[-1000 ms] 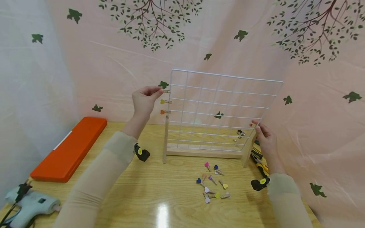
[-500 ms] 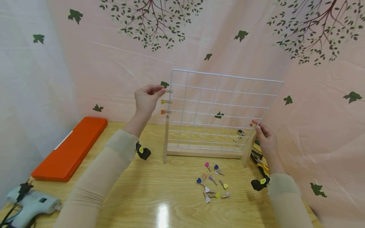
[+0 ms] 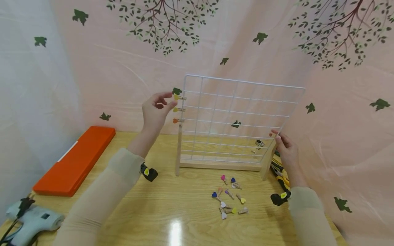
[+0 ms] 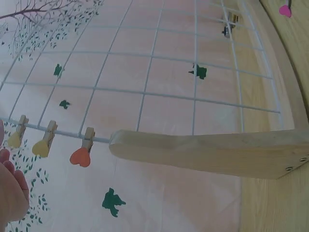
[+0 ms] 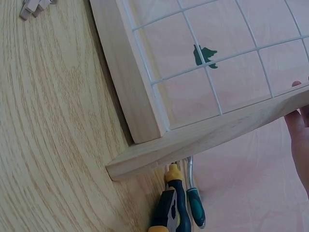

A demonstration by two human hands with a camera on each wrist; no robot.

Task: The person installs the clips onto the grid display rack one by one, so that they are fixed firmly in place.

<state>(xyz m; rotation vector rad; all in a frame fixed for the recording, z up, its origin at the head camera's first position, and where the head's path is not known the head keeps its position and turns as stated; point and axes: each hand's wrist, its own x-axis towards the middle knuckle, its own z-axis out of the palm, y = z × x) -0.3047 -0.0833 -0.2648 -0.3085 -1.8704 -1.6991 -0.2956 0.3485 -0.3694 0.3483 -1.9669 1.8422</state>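
A white wire grid [image 3: 240,111] stands upright in a wooden stand [image 3: 220,165]. Clipped along its left edge are three small heart clothespins: an upper yellow clothespin [image 3: 181,98], another yellow clothespin [image 3: 178,110] below it, and an orange clothespin [image 3: 178,121] lowest. My left hand [image 3: 155,111] is beside the top clothespin, thumb and fingers parted around its heart; whether they touch it is unclear. In the left wrist view only part of the left hand [image 4: 10,193] shows. My right hand [image 3: 287,148] grips the grid's right edge near the top of the stand's right post [image 5: 217,130].
Several loose heart clothespins [image 3: 229,194] lie on the wooden table [image 3: 160,208] before the stand. Pliers [image 3: 280,176] and a green-handled tool [image 5: 195,208] are behind the right post. An orange case [image 3: 75,160] and a glue gun [image 3: 37,218] lie at left.
My left thumb and fingers have parted and drawn slightly left, uncovering the top clothespin's yellow heart, which stays on the grid's edge. The right hand keeps its hold.
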